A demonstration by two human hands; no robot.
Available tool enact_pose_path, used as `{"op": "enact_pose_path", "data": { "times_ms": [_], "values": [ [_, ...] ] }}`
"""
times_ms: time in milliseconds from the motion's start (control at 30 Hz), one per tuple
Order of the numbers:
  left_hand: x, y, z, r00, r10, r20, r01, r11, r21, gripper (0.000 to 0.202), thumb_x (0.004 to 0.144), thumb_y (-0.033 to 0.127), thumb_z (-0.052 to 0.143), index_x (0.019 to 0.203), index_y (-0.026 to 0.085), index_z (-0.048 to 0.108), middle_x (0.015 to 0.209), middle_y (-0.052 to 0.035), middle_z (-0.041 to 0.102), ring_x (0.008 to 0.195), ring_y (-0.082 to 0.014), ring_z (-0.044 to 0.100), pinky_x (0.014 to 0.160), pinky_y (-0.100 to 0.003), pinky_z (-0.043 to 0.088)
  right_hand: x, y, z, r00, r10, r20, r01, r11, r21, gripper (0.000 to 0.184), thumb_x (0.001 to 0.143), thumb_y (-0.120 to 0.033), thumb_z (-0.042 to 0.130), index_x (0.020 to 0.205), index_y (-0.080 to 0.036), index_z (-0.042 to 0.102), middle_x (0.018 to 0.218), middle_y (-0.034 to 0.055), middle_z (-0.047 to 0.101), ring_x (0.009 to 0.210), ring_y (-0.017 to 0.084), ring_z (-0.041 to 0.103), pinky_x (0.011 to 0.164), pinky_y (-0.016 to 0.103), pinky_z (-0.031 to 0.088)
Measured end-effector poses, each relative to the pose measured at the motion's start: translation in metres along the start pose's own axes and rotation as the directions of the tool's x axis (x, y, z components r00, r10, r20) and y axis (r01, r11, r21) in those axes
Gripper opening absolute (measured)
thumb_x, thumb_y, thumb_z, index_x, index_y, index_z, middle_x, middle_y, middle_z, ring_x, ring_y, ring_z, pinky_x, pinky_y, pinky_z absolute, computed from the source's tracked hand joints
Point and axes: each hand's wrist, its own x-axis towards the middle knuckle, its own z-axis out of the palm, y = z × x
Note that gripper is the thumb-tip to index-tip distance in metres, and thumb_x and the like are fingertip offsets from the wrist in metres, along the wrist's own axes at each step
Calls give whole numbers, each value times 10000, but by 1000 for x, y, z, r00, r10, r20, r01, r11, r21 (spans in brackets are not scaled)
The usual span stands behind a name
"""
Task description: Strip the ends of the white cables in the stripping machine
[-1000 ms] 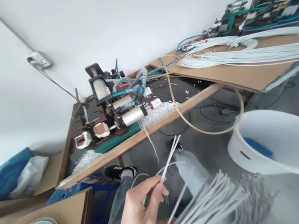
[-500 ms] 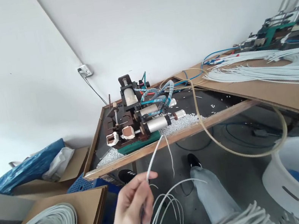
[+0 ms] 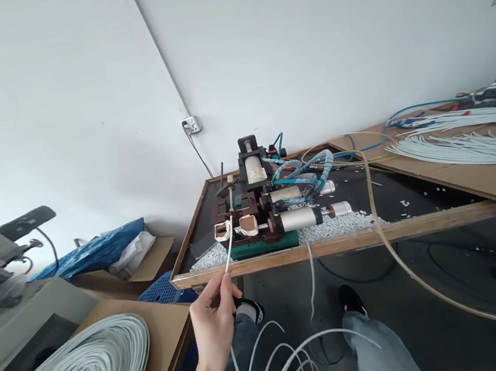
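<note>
Wood-edged tabletop [image 3: 335, 247]: the left hand [image 3: 214, 314] pinches a white cable [image 3: 230, 254] pointing between twelve and one o'clock, at the pneumatic machine [image 3: 290, 221]; probably light, springy, best held just behind its tip.

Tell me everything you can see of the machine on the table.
The machine stands near the front left corner of the table. Dark, metal-looking blocks sit above a green base, with silver cylinders lying sideways on the right. Blue and gray hoses loop above them. Two brown pads with white rims face front. White scraps lie around the base. A white wire, pinched in the left hand, reaches up to the pads; whether it touches them cannot be told.
</note>
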Motion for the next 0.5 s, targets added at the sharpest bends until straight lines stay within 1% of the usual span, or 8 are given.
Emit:
{"op": "enact_pose_path", "data": {
  "times_ms": [33,100,167,200,267,333,400,500],
  "values": [
    [0,1,1,1000,9,-17,-8,1000,7,389,930,500,607,1036,156,754,669,-5,608,505,-100,448,487,-206,391,8,0,-9,999,-15,-45,15,1000,-4,265,802,-518,671,956,-310,728,992,32,740,1118,288,646,906,445,563],
    [3,3,4,1000,19,3,-19,1000,7,390,929,500,604,1049,162,757,673,-7,615,505,-106,449,484,-209,393,18,3,-22,993,-33,-113,31,999,-15,150,768,-478,644,733,-352,717,796,-6,728,1119,320,652,871,431,570],
    [8,4,9,998,26,52,-27,1000,6,410,931,508,593,1074,159,755,668,-9,613,504,-112,448,482,-215,390,21,8,-28,988,-43,-147,40,999,-26,195,740,-434,611,568,-356,658,634,-3,667,1110,343,660,833,421,575],
    [11,4,11,997,26,68,-27,1000,9,424,934,513,585,1078,152,753,664,-10,611,506,-116,452,485,-218,391,22,11,-29,987,-48,-151,43,999,-31,195,723,-417,609,540,-359,643,602,1,646,1115,353,659,823,420,576],
    [15,2,16,997,16,70,-17,1000,23,450,940,522,571,1080,132,746,663,-15,613,510,-121,462,495,-224,396,23,16,-30,989,-55,-140,50,998,-42,122,679,-402,635,561,-378,655,602,1,642,1130,371,650,808,437,586],
    [19,-2,20,999,-1,35,0,999,32,466,943,527,566,1093,119,732,671,-20,629,510,-124,475,504,-229,407,24,20,-30,993,-56,-107,51,997,-50,23,654,-426,669,641,-421,687,636,-4,657,1152,386,638,793,460,598],
    [20,-6,22,1000,-9,-8,9,999,42,469,940,530,569,1106,118,719,681,-24,651,501,-126,491,513,-235,424,24,24,-30,997,-51,-61,47,997,-53,108,653,-510,686,738,-447,710,669,1,667,1143,392,640,783,492,609],
    [20,-11,24,1000,-8,-30,10,999,51,464,937,528,573,1117,122,708,697,-29,674,495,-133,520,531,-245,449,22,28,-30,999,-37,24,38,998,-52,378,693,-672,650,957,-410,718,794,25,705,1080,350,665,800,519,613]
  ]
}}
